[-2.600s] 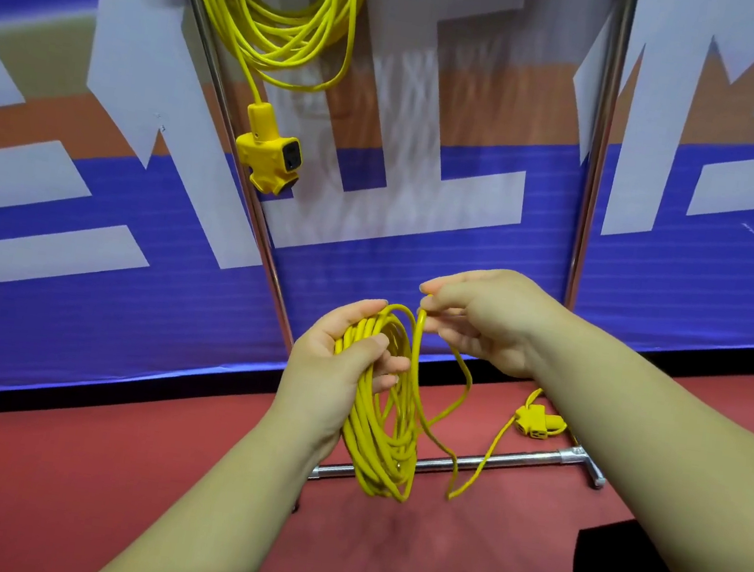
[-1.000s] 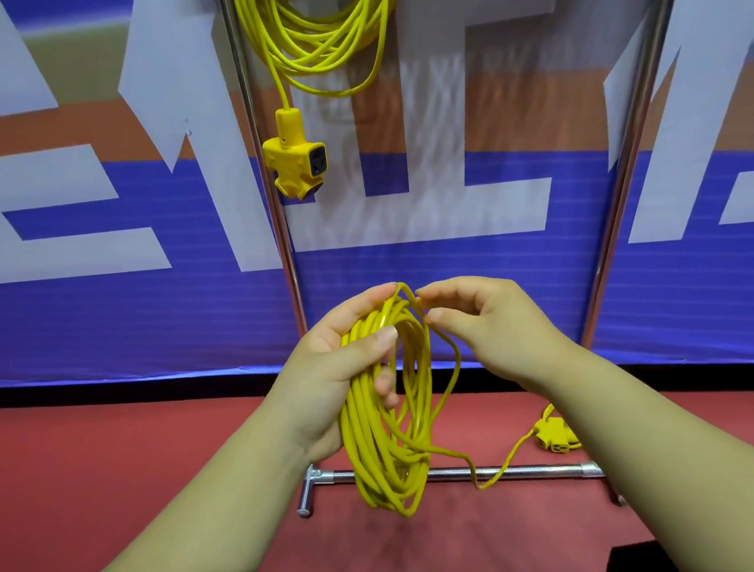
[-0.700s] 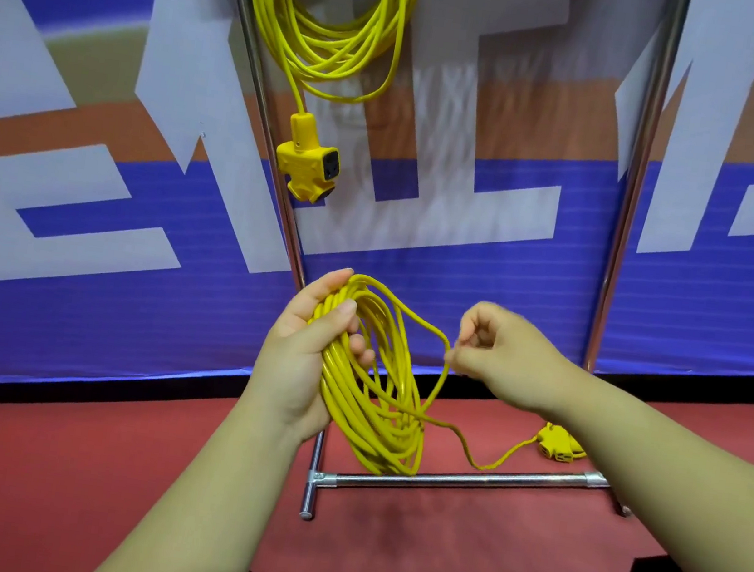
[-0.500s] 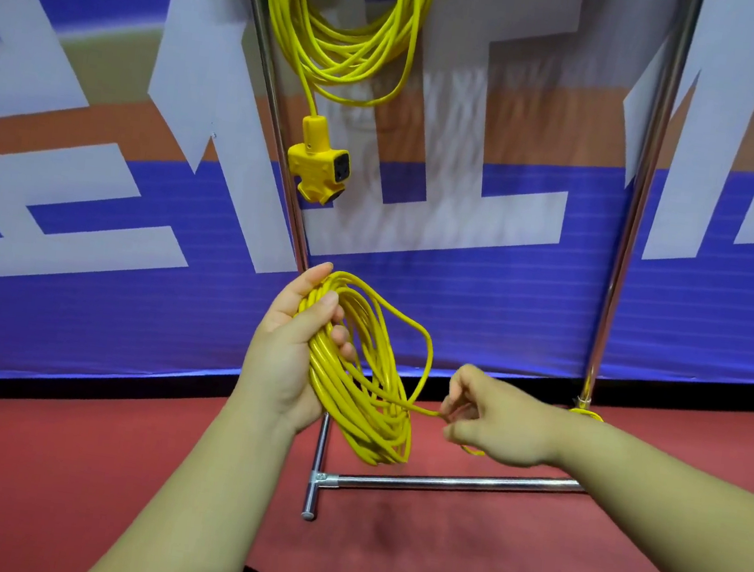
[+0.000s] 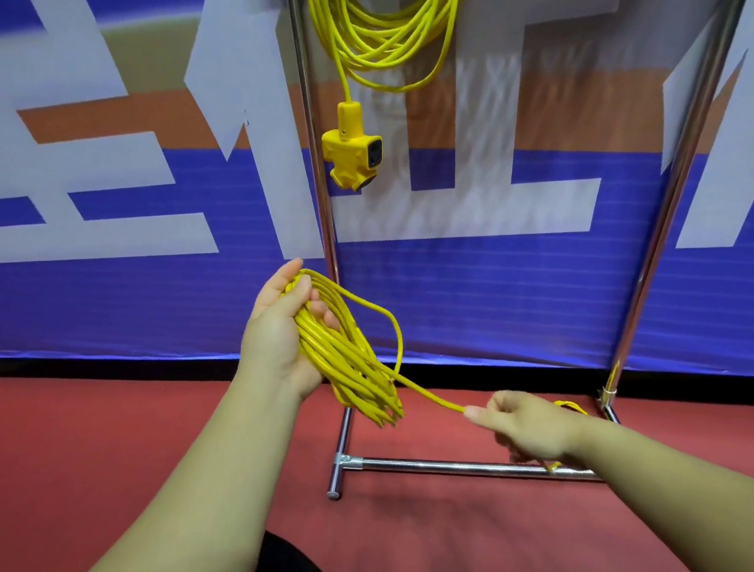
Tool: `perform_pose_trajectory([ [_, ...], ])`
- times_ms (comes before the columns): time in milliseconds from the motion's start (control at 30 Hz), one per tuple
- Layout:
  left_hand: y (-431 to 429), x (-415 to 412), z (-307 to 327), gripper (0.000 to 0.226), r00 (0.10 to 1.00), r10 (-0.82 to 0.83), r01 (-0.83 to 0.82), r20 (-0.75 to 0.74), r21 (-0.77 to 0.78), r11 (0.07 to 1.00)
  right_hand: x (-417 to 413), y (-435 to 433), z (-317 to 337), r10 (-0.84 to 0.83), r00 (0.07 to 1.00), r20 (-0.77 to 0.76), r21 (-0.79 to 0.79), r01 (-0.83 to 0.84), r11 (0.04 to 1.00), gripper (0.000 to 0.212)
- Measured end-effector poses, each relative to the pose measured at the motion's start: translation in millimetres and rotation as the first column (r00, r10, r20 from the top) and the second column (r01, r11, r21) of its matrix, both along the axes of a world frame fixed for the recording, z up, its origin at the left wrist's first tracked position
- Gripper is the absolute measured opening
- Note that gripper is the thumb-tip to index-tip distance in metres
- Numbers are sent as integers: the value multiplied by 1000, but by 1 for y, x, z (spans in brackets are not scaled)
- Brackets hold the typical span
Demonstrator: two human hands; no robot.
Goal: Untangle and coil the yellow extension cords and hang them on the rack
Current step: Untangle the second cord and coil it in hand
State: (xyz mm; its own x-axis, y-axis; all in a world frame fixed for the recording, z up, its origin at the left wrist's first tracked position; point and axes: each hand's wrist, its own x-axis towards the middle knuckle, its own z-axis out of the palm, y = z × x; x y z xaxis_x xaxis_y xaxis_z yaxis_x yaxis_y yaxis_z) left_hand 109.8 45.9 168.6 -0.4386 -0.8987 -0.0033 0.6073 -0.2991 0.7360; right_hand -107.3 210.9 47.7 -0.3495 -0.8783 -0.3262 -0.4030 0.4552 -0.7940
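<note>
Two yellow cords show before us. One hung coil point(image 5: 326, 8) drapes from the top of the rack point(image 5: 672, 189), its upper part cut off by the frame edge, and its socket block point(image 5: 351, 152) dangles below it, just beside the left upright point(image 5: 304, 86). The second cord is in our hands. Our left hand point(image 5: 278, 340) grasps the bundled coil point(image 5: 346, 363) near its top: the thumb lies across the front of the strands, the fingers curl round behind them with one fingertip showing on the far side, and the grip is loose rather than tight, the hand about half closed. The loops hang down and to the right from that hand, ending in the air above the red floor point(image 5: 59, 460), in front of the foot of the left upright. One looser loop arches out above the bundle and comes down to join a single strand point(image 5: 428, 393) that runs from the coil to our right hand point(image 5: 523, 430). That hand is curled into a loose fist, low and to the right of the left, and pinches the strand between thumb and forefinger; the other fingers are folded under. More of the same cord shows past the wrist and below the hand, near the base bar point(image 5: 462, 469); where its end lies we cannot tell. Behind the rack stands a blue, white and orange banner point(image 5: 95, 165).
</note>
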Motion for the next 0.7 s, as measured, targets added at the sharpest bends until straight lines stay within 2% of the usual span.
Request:
perform_pose_trajectory([
  [133,0,-1,-10,27,991,-15,20,132,-33,999,-7,-16,15,-280,959,-38,-188,268,945,36],
  [167,1,-2,-12,27,984,-23,34,176,-62,998,-7,-20,26,-309,951,-5,-250,298,921,33],
  [233,5,-4,-15,26,962,-28,67,270,-135,989,-3,-24,52,-318,933,170,-368,359,858,23],
  [300,10,-8,-19,25,932,-23,112,361,-227,967,2,-21,76,-347,910,227,-437,414,799,15],
  [367,17,-12,-22,24,898,-22,178,439,-317,932,7,-15,90,-353,911,212,-473,412,779,15],
  [433,27,-17,-23,23,863,-41,260,503,-374,890,14,-6,99,-289,937,196,-497,350,794,11],
  [533,43,-26,-26,27,816,-110,381,567,-384,841,25,8,111,-176,973,149,-533,229,814,8],
  [633,55,-33,-29,25,774,-161,475,613,-391,788,30,16,124,-105,982,160,-587,180,789,6],
  [700,61,-37,-28,21,718,-139,550,682,-433,714,30,20,127,-64,982,178,-609,161,777,6],
])
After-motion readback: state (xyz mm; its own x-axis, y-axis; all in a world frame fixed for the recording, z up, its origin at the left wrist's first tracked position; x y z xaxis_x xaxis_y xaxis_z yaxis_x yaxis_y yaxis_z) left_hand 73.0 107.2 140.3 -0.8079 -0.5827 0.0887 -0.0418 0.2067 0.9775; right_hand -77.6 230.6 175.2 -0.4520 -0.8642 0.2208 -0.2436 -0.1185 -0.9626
